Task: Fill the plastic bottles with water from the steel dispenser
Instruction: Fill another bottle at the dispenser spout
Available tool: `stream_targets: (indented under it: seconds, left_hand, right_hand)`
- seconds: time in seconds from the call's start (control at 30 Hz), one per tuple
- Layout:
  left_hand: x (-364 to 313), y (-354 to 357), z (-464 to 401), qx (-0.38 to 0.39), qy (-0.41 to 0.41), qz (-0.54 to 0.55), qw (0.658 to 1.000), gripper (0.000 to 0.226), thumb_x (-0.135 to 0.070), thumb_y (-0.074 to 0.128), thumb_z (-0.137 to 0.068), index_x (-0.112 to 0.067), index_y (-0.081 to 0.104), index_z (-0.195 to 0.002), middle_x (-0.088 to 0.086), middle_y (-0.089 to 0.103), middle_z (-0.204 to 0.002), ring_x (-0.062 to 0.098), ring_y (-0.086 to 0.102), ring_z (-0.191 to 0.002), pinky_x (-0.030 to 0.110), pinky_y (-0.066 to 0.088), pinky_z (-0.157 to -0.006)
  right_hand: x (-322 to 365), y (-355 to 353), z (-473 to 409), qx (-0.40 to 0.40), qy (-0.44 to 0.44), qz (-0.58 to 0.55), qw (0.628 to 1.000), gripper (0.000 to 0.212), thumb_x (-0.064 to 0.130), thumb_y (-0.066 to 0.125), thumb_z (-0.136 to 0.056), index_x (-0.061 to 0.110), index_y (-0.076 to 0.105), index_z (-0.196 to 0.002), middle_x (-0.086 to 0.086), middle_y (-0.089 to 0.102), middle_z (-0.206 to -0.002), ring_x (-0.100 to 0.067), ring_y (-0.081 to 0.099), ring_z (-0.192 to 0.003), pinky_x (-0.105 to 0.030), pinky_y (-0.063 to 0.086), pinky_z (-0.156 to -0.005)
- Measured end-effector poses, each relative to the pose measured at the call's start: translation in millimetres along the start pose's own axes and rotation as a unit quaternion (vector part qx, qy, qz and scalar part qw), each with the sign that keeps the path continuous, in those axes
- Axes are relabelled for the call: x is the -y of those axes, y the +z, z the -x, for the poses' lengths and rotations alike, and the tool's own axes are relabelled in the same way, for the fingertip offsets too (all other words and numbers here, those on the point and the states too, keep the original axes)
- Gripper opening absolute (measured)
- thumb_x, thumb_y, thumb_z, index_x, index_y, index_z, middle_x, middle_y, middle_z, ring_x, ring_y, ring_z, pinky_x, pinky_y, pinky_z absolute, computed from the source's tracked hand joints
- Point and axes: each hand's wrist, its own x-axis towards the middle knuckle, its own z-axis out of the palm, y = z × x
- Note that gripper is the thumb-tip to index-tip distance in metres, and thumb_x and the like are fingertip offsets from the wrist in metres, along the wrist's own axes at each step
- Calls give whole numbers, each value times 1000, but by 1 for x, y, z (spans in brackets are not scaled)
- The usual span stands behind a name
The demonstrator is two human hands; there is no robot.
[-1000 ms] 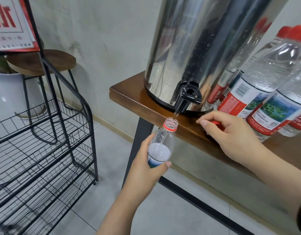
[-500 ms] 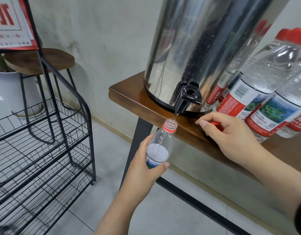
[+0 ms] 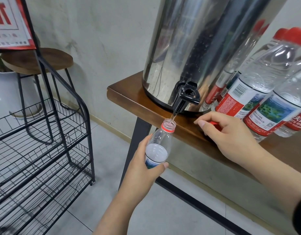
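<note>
A tall steel dispenser (image 3: 193, 48) stands on a brown wooden table (image 3: 129, 95). A thin stream of water runs from its black tap (image 3: 185, 97) into the open neck of a clear plastic bottle (image 3: 160, 143). My left hand (image 3: 143, 170) grips that bottle's lower half just below the table edge; the water level sits near the bottle's shoulder. My right hand (image 3: 229, 138) rests on the table edge right of the tap, its fingers curled round a red cap (image 3: 214, 123) that shows only partly.
Several capped water bottles (image 3: 254, 92) with red labels stand on the table to the right of the dispenser. A black wire rack (image 3: 44, 150) stands on the tiled floor at left, with a round wooden stool (image 3: 36, 60) and a white pot (image 3: 4, 92) behind it.
The water level in the bottle has risen slightly. Both hands keep about the same places.
</note>
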Motion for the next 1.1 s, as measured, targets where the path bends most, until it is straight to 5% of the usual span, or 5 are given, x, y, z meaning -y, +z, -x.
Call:
stream_targets:
  seconds: [1.1]
  left_hand:
    - [-5,0,3,-1,-8,0,1000,81,-18,83,-84,-52,38,-143,-22,54,-138,5,55,-128,4,47,-86]
  right_hand:
    - [0,0,0,5,-3,-1,1000,15,33,57,-99,41,69,-97,36,63,-89,11,58,-93,0,39,-69]
